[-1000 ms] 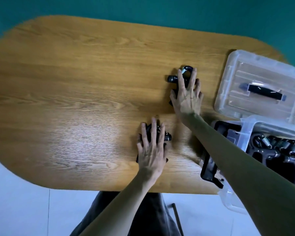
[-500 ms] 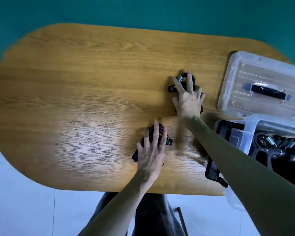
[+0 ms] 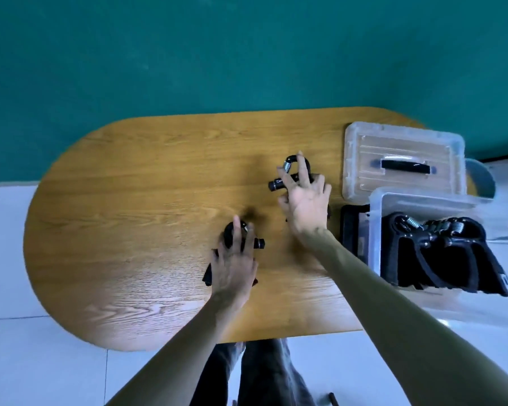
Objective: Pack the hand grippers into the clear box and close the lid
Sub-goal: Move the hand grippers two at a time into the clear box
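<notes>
Head view: several grippers already fill the box [image 3: 376, 230] at three o'clock; left hand [image 3: 232, 265] and right hand [image 3: 307, 206] each clutch another gripper, lid [image 3: 355, 159] off.

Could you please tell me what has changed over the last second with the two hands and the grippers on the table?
Both hands went from lying flat to closing. The right hand curled its fingers around the far hand gripper; the left hand tightened on the near hand gripper. Neither gripper is clearly lifted. The clear box, the packed grippers and the lid stayed put.
</notes>
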A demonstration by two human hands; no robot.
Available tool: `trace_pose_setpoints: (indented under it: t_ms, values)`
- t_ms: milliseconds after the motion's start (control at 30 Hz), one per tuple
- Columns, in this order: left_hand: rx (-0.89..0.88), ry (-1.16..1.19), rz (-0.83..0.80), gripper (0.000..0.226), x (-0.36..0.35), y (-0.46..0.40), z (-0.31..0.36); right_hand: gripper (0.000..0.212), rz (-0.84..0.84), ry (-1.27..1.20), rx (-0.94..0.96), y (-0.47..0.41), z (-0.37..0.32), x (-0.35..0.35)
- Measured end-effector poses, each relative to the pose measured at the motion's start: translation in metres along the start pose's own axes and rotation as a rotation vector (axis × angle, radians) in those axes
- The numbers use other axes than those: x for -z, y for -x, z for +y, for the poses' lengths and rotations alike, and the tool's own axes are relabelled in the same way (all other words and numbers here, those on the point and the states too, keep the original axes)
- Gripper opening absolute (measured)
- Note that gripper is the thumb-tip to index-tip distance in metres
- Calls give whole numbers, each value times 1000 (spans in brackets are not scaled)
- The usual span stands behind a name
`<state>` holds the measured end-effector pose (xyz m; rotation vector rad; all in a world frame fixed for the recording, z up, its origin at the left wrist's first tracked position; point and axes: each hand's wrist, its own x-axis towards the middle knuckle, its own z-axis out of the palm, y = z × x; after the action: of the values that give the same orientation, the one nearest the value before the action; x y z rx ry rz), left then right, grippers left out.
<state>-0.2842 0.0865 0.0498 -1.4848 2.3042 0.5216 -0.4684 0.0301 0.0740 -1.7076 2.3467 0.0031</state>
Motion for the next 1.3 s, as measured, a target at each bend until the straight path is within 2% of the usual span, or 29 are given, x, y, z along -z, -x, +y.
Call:
trace_pose_setpoints:
  t_ms: [100, 233, 333, 500, 700, 1033, 1167, 1300]
  values:
    - [-4, 4, 111, 82, 26, -3, -2, 65, 89, 40, 18, 20, 3, 19]
    - [17, 147, 177, 73, 69, 0, 8, 64, 200, 3, 13, 51, 9, 50]
    - [-29, 121, 252, 73, 95, 7, 27, 65, 233, 21, -28, 78, 18, 75]
    - [-103, 145, 331, 70, 120, 14, 83, 65, 299, 44, -150, 103, 56, 107]
    - [-163, 187, 344, 71, 114, 23, 164, 68, 394, 27, -229, 132, 111, 112]
    - [-182, 179, 309, 71, 73, 37, 304, 64, 288, -34, -396, 178, 240, 109]
    - [-142, 194, 279, 71, 57, 30, 337, 63, 205, -77, -427, 181, 277, 95]
    - [-74, 164, 258, 72, 43, 13, 353, 64, 143, -116, -377, 173, 300, 79]
